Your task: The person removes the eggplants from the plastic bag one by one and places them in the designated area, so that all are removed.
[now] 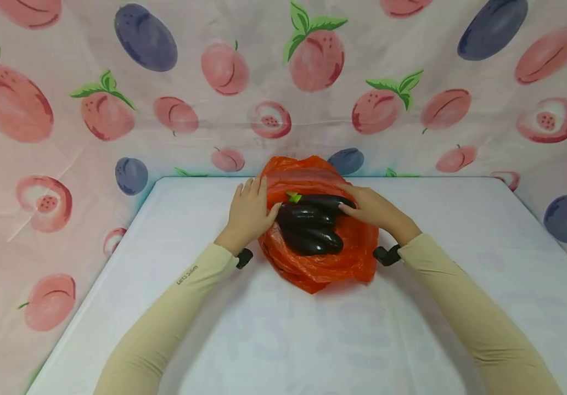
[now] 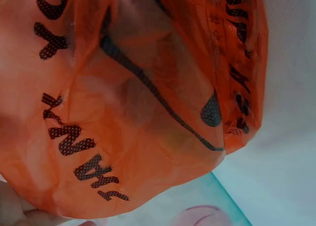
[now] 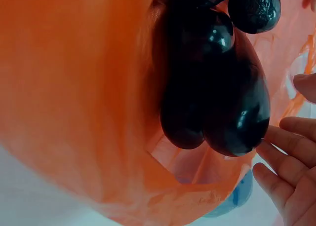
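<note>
Several glossy dark eggplants (image 1: 310, 238) lie together in an opened orange-red plastic bag (image 1: 313, 274); a green stem end shows at the far side. My left hand (image 1: 251, 211) rests at the bag's left edge, fingers straight and thumb reaching over the rim beside the eggplants. My right hand (image 1: 377, 208) is at the bag's right side, its thumb against the end of the farthest eggplant (image 1: 330, 203). In the right wrist view, its fingers (image 3: 286, 162) are spread and straight, fingertips right at the eggplants. Black printed lettering covers the bag (image 2: 138, 137) in the left wrist view.
The bag sits on a table with a white cover (image 1: 283, 340), close to its far edge. Behind hangs a pale pink cloth (image 1: 243, 27) printed with fruit. A black wrist device (image 1: 387, 255) is near the bag's right side, another (image 1: 245, 258) near its left.
</note>
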`<state>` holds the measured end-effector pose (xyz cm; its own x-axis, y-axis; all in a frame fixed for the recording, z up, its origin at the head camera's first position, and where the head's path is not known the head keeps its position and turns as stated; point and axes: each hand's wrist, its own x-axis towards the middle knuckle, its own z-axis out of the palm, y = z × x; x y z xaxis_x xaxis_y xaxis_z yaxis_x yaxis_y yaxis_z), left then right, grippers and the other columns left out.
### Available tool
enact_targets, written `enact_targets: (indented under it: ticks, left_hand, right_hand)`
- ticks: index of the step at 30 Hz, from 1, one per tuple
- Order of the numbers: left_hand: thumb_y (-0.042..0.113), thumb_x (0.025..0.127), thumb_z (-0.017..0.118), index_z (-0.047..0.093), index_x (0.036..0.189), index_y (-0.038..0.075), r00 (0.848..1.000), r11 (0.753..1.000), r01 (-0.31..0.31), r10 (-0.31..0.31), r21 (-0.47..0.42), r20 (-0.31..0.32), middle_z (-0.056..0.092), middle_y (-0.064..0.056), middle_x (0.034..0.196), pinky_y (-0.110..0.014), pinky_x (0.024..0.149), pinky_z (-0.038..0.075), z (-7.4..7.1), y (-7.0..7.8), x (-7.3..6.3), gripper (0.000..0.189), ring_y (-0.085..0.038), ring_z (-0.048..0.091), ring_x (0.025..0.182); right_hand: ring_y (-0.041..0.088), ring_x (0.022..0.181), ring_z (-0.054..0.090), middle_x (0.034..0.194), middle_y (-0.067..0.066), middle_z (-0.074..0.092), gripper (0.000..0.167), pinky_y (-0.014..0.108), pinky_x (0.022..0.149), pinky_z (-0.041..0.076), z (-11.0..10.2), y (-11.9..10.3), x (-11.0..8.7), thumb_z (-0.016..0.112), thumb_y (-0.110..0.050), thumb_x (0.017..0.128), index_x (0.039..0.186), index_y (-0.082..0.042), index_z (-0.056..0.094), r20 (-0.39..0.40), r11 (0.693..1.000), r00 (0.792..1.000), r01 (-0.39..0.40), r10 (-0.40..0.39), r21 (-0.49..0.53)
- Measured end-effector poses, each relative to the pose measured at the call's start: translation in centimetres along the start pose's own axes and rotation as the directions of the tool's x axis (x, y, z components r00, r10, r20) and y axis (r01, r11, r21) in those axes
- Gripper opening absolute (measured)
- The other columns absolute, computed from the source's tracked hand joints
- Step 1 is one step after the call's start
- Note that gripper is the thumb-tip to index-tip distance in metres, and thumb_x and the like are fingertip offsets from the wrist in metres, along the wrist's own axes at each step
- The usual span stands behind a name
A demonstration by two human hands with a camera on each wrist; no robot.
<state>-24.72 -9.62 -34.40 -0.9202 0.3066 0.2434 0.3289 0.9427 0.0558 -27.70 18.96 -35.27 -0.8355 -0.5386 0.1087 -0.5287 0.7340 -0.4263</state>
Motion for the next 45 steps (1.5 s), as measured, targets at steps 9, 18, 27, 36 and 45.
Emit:
enact_targets:
  ticks: [9, 18, 27, 36, 45]
  left_hand:
    - [0.039, 0.092, 0.053, 0.017, 0.147, -0.005, 0.997, 0.998, -0.064, 0.064, 0.008, 0.032, 0.016, -0.021, 0.155, -0.048, 0.12, 0.017, 0.5, 0.0, -0.2, 0.079, -0.034, 0.021, 0.144]
    - [0.023, 0.091, 0.053, 0.017, 0.147, -0.006, 0.996, 0.996, -0.084, 0.083, 0.016, 0.016, 0.013, -0.021, 0.156, -0.046, 0.121, 0.013, 0.8, 0.0, -0.4, 0.072, -0.031, 0.014, 0.146]
    - [0.019, 0.091, 0.053, 0.022, 0.148, 0.002, 0.998, 0.997, -0.059, 0.059, 0.056, 0.001, 0.016, -0.02, 0.155, -0.047, 0.12, 0.013, 0.8, -0.1, -0.7, 0.067, -0.032, 0.015, 0.145]
    - [0.029, 0.097, 0.046, 0.038, 0.141, 0.0, 0.997, 0.998, -0.045, 0.048, 0.052, -0.065, 0.027, -0.024, 0.151, -0.05, 0.118, 0.02, 0.7, -0.1, -2.1, 0.054, -0.038, 0.026, 0.14]
    - [0.034, 0.097, 0.046, 0.015, 0.148, -0.004, 0.992, 0.992, -0.126, 0.126, 0.027, 0.004, 0.011, -0.019, 0.157, -0.047, 0.12, 0.014, 1.0, -0.7, -2.6, 0.07, -0.033, 0.017, 0.145]
  right_hand:
    - [0.036, 0.103, 0.06, 0.123, 0.026, 0.058, 0.059, 0.054, 0.102, 0.042, 0.6, 0.9, -0.1, 0.062, -0.016, 0.09, 0.141, 0.0, 0.037, 0.003, 0.999, 0.999, -0.042, 0.042, 0.011]
    - [0.038, 0.112, 0.057, 0.126, 0.024, 0.057, 0.056, 0.054, 0.1, 0.044, 1.1, 1.3, -0.4, 0.065, -0.017, 0.088, 0.136, 0.003, 0.044, 0.029, 0.994, 0.995, -0.095, 0.094, 0.058]
    - [0.037, 0.109, 0.058, 0.124, 0.025, 0.057, 0.055, 0.054, 0.099, 0.045, 1.3, 1.5, -0.4, 0.066, -0.013, 0.087, 0.135, 0.003, 0.045, 0.037, 0.994, 0.995, -0.096, 0.095, 0.052]
    - [0.036, 0.107, 0.059, 0.123, 0.026, 0.058, 0.055, 0.053, 0.097, 0.047, 1.3, 1.4, -0.1, 0.066, -0.014, 0.087, 0.134, 0.004, 0.046, 0.035, 0.994, 0.994, -0.102, 0.1, 0.047]
    - [0.036, 0.107, 0.059, 0.123, 0.026, 0.058, 0.054, 0.052, 0.097, 0.047, 1.4, 1.6, -0.1, 0.067, -0.014, 0.086, 0.134, 0.003, 0.047, 0.023, 0.994, 0.995, -0.099, 0.098, 0.048]
